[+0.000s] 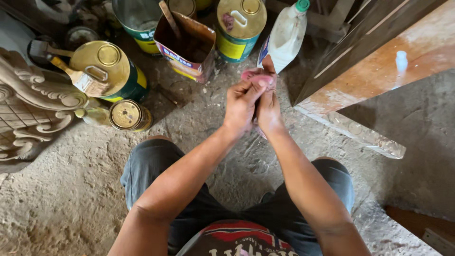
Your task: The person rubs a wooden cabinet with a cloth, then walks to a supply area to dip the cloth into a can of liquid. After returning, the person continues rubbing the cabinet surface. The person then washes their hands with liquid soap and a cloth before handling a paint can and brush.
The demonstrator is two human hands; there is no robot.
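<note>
My left hand (239, 106) and my right hand (269, 111) are pressed together in front of me, above the dusty floor. Both grip a small pink rag (258, 77) that sticks out at the fingertips; most of it is hidden between my palms. A white plastic bottle with a green cap (286, 35) stands just beyond the hands. I am crouched, with my knees in dark trousers below the arms.
Several yellow and green tin cans (106, 71) stand at the back left, one small can (127, 115) lying nearer. An open cut can with a stick in dark liquid (187, 45) sits centre back. A carved wooden piece (33, 104) is left; a wooden panel (379, 71) leans right.
</note>
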